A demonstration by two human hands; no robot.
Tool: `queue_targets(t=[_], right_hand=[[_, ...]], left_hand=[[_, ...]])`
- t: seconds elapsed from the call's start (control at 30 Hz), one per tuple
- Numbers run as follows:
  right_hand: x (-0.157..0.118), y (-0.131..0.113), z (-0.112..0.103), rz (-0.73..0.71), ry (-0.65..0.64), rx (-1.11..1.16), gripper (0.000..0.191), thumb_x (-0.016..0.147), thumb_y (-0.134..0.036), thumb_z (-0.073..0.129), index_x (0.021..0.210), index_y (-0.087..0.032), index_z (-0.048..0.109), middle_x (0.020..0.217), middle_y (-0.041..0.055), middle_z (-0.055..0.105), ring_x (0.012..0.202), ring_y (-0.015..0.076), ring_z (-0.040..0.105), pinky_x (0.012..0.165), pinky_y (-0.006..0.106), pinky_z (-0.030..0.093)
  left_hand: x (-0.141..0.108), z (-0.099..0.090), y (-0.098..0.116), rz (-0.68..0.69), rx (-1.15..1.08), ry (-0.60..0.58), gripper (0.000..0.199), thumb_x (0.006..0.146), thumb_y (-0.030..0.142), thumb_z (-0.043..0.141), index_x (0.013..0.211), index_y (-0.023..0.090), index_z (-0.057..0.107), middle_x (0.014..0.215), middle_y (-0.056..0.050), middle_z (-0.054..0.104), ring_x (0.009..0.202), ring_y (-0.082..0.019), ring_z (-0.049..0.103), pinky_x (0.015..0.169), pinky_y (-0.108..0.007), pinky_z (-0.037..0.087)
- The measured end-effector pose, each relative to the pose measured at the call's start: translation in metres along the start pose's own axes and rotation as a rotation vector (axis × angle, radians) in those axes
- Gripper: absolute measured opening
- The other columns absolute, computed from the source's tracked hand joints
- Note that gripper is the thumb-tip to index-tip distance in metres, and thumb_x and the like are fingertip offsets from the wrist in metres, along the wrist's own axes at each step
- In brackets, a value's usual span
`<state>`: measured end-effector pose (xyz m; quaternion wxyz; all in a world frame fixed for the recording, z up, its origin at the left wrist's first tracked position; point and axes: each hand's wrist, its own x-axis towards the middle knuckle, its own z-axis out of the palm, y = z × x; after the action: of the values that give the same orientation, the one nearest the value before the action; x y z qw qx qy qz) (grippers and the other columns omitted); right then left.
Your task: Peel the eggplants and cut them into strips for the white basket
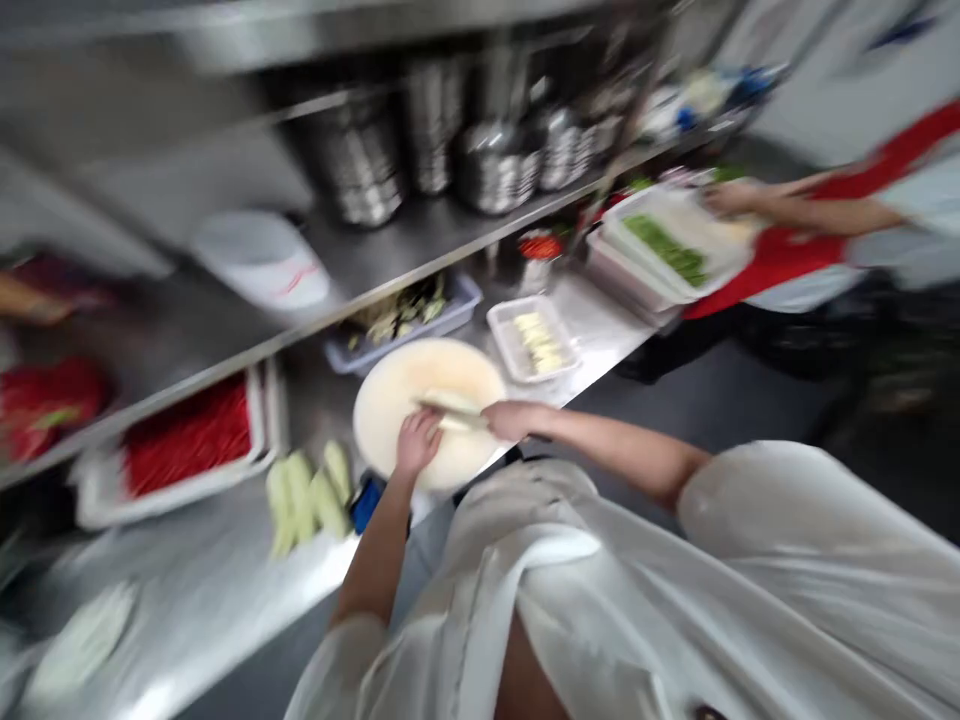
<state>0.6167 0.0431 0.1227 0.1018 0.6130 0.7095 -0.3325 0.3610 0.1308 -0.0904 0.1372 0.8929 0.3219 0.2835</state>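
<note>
My right hand [510, 420] grips a knife [452, 403] by its handle, with the blade pointing left over a round white cutting board [382, 440]. Beside the blade, a pale peeled vegetable [454, 422], long like an eggplant, lies on the board, partly hidden by the knife. My left hand [418, 440] rests there with its fingers curled against the vegetable's left end. Motion blur hides the exact finger contact. Several similar pale green peeled ones [304, 495] lie on the steel counter to the left of the board.
Behind the board stands a bluish tray [469, 300] of dark and pale scraps. A white tray [499, 325] with pale pieces sits to the right. Far left, a tub [262, 410] holds red food. A co-worker's hand [731, 197] is at stacked bins [615, 240]. A shelf [420, 265] overhangs the counter.
</note>
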Motion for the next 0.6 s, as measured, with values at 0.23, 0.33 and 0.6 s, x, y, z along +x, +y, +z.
queue_targets(t=[0.23,0.33,0.6], right_hand=[[0.048,0.023,0.040,0.094,-0.090,-0.063,0.038,0.110,-0.030,0.046,0.130,-0.009,0.071,0.108,0.0227,0.080,0.091,0.0311,0.077,0.082,0.035,0.050],[0.041,0.022,0.051,0.095,-0.051,-0.085,0.036,0.111,-0.030,0.046,0.130,-0.011,0.070,0.120,0.0244,0.078,0.104,0.0336,0.075,0.082,0.036,0.049],[-0.048,0.085,0.065,0.125,-0.106,-0.088,0.025,0.109,-0.030,0.050,0.118,-0.021,0.071,0.107,0.0164,0.080,0.093,0.0315,0.076,0.074,0.035,0.045]], left_hand=[[-0.017,0.040,-0.007,-0.027,-0.029,-0.098,0.030,0.109,0.040,0.055,0.120,0.023,0.076,0.134,-0.014,0.071,0.134,-0.031,0.062,0.119,-0.057,0.048],[-0.019,0.039,0.000,-0.033,-0.065,-0.089,0.029,0.109,0.039,0.054,0.121,0.023,0.076,0.132,-0.014,0.072,0.131,-0.030,0.063,0.118,-0.056,0.049],[-0.023,0.034,-0.001,-0.085,-0.049,-0.010,0.023,0.105,0.036,0.060,0.113,0.026,0.079,0.121,-0.010,0.074,0.120,-0.029,0.065,0.107,-0.050,0.052]])
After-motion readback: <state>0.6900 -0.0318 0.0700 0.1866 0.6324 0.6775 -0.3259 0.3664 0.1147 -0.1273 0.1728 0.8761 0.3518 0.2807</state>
